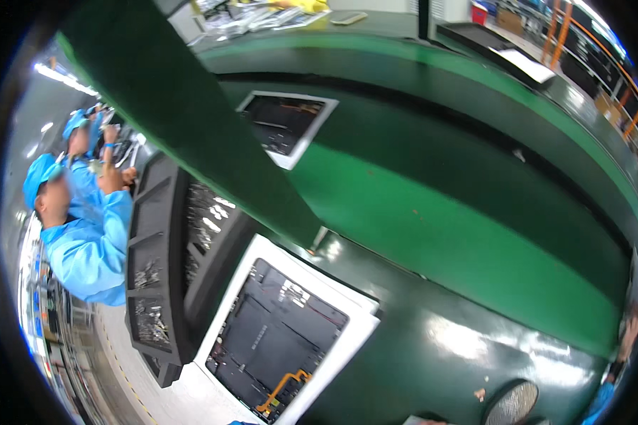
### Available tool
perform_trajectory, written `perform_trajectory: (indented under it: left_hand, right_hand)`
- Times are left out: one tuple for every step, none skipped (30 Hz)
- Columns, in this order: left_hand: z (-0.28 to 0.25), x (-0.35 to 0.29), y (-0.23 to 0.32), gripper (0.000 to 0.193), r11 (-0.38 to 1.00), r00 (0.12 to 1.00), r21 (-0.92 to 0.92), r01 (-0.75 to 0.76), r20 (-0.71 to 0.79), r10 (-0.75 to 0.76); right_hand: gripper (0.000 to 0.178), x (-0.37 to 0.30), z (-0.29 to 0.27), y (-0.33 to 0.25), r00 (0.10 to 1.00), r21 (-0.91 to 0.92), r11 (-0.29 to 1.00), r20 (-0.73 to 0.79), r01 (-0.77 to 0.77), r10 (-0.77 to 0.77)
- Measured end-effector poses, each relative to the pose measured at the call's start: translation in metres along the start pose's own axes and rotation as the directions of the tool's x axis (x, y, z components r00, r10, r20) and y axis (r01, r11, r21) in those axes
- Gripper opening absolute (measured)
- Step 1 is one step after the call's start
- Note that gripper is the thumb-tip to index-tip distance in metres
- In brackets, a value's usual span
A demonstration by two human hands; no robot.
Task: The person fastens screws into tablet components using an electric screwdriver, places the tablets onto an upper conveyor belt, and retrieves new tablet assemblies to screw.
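An opened tablet (276, 340) lies at the lower middle on a white backing (339, 354), its dark inside facing up and an orange flex cable (282, 391) near its lower end. No hand touches it. My left hand does not show; a scrap of blue cloth (242, 423) pokes in at the lower edge. At the far right rim a hand (629, 331) beside a blue sleeve (601, 405) is close to a pale, sheet-like thing (635, 276). Whether this hand is mine or a co-worker's I cannot tell, and its fingers are squeezed and blurred.
A green post (191, 127) slants across the view. Left of the tablet stands a black compartment tray (151, 258) holding small metallic parts. Another opened tablet (326, 117) lies on the green belt (432, 227). An oval mesh-faced object (514, 402) sits lower right. Two co-workers in blue (85, 248) are left.
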State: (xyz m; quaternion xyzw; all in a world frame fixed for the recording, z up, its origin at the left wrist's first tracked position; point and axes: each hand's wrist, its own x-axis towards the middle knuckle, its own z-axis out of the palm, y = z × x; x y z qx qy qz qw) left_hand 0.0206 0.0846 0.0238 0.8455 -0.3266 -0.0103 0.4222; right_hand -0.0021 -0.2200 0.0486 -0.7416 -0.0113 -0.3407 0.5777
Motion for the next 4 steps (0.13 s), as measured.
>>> perform_trajectory:
  left_hand:
    - [-0.004,-0.001,-0.004,0.033,0.992,1.000,0.124,-0.022,0.006,0.021]
    - [-0.015,-0.002,0.000,0.037,0.981,0.997,0.195,-0.023,0.080,0.007]
    - [-0.003,-0.003,-0.006,0.041,0.975,0.988,0.191,-0.112,0.129,0.088]
    - [0.000,-0.010,-0.006,0.037,0.998,0.994,0.016,-0.066,0.092,0.064]
  right_hand:
    - [0.045,-0.006,-0.019,0.010,1.000,-0.056,0.998,-0.004,-0.001,0.001]
    - [0.053,-0.016,-0.050,0.028,0.985,-0.024,0.996,-0.156,-0.082,0.077]
    - [0.065,-0.027,-0.075,0.032,0.940,-0.052,0.987,-0.315,-0.153,0.129]
    - [0.080,-0.034,-0.100,0.047,0.869,-0.082,0.976,-0.476,-0.200,0.138]
